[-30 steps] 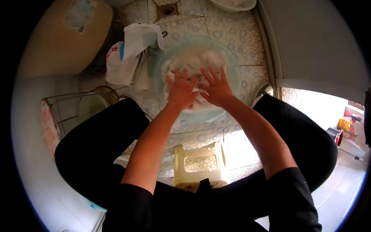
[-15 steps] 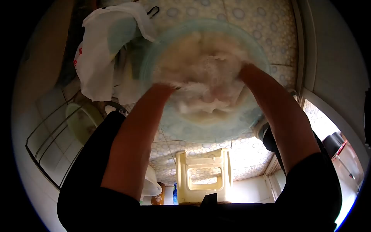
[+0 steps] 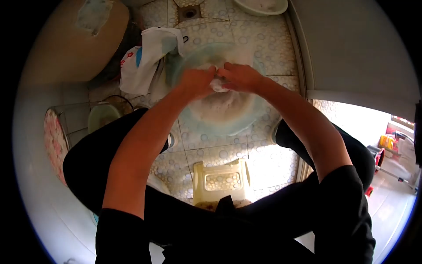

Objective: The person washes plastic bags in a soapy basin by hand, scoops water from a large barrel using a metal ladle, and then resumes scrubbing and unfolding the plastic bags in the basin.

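Note:
A pale green translucent basin (image 3: 193, 121) of cloudy water stands on the tiled floor between my feet. Over its middle, my left hand (image 3: 198, 82) and my right hand (image 3: 238, 77) meet around a bunched white cloth (image 3: 218, 85). The fingers of both are bent and closed on it. The cloth shows between them as a small wet bundle. Whatever lies under the murky water cannot be made out.
A white bag (image 3: 140, 72) lies left of the basin. Behind me is a cream plastic stool (image 3: 222, 169). Another basin (image 3: 262, 6) sits at the top, near a floor drain (image 3: 190, 13). At left stands a rack with a round flowered seat (image 3: 55, 145).
Both hands have come up out of the basin and drawn together, closed on the cloth. My head has moved back up, so the basin appears smaller.

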`<state>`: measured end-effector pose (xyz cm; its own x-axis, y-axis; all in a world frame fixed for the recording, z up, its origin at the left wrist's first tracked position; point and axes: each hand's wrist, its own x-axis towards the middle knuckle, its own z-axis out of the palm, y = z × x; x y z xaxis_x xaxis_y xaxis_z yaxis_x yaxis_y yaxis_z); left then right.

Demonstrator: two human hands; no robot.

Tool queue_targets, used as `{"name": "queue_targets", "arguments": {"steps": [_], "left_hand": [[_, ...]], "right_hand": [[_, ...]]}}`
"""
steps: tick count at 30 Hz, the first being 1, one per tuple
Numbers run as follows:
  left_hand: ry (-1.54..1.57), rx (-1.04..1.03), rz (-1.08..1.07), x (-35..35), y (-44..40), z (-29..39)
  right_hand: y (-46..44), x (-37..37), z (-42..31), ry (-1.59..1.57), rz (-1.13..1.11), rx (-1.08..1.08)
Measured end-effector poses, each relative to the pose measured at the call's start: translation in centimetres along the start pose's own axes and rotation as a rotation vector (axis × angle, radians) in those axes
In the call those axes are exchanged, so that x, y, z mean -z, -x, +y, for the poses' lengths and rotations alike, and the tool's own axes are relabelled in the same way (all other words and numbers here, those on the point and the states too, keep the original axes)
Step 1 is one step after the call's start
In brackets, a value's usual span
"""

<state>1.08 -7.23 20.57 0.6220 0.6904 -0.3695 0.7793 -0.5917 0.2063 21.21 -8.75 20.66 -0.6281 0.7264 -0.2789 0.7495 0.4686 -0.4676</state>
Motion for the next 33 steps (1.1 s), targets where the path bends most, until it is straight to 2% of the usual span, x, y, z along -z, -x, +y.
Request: {"name": "queue_targets", "arguments": {"steps": [2,4,5,6,8,9,11,12,14,15,16,17,18,19,20,21,22,25,28,30,33], "left_hand": [[-0.041,-0.029,-0.117,-0.4,2.1,1.3],[-0.121,0.000,-0.079,-4.4,3.2,1.8],[-0.196,0.037,-0.045,-4.7,3.8,2.5],[-0.190,0.037,-0.048,-5.0,4.0,2.9],[-0.247,0.040,0.097,-5.9,3.4,3.2],[-0.242,0.042,0.085,-7.6,3.1,2.9],[-0.132,0.029,0.371,-11.9,1.9,1.7],[-0.127,0.030,0.364,-11.7,1.9,2.0],[-0.291,0.138,0.059,-11.7,0.8,1.9],[-0.281,0.129,0.034,-11.6,0.3,1.6],[-0.227,0.128,-0.081,-11.6,-0.2,1.3],[-0.173,0.128,-0.201,-12.4,-1.2,0.7],[-0.165,0.123,-0.222,-13.4,-2.1,-0.1],[-0.057,0.101,-0.300,-14.3,-3.0,-1.1],[0.052,0.086,-0.378,-15.3,-4.4,-2.2],[0.129,0.097,-0.371,-16.1,-5.2,-3.1],[0.168,0.115,-0.320,-17.0,-5.8,-3.9],[0.190,0.126,-0.241,-17.3,-7.7,-6.2],[0.157,0.140,-0.310,-14.1,-9.5,-6.5],[0.117,0.142,-0.329,-11.0,-10.5,-5.5],[0.143,0.178,-0.327,-5.2,-10.1,-4.0]], "right_hand": [[2.4,-0.8,-2.0,-0.031,0.071,0.001],[3.3,-3.4,-2.1,-0.318,0.465,-0.279],[3.7,-4.0,-2.1,-0.292,0.343,-0.430],[4.3,-4.7,-2.0,-0.292,0.337,-0.432],[4.9,-6.5,-1.2,0.461,0.109,-0.300],[4.5,-7.8,-0.9,0.452,0.099,-0.298],[2.7,-10.8,-0.1,-0.020,0.053,-0.492],[2.3,-12.0,-0.1,-0.023,0.044,-0.493],[0.9,-15.0,0.8,0.067,0.186,-0.533],[0.3,-15.5,1.2,-0.026,0.212,-0.520],[-0.1,-15.8,1.8,-0.043,0.191,-0.531],[-1.0,-14.0,1.8,-0.094,0.021,-0.619],[-1.6,-12.9,1.9,-0.138,-0.144,-0.700],[-1.5,-14.5,2.7,-0.151,-0.162,-0.705],[-1.2,-16.9,4.2,-0.109,-0.057,-0.636],[-1.2,-17.7,5.1,-0.060,0.060,-0.566],[-1.5,-18.4,6.5,-0.069,0.026,-0.550],[-3.5,-16.0,9.9,-0.148,-0.300,-0.560],[-6.0,-14.2,11.7,-0.121,-0.444,-0.555],[-7.0,-12.9,10.9,-0.068,-0.398,-0.553],[-7.7,-8.3,8.2,-0.004,-0.160,-0.552]]}}
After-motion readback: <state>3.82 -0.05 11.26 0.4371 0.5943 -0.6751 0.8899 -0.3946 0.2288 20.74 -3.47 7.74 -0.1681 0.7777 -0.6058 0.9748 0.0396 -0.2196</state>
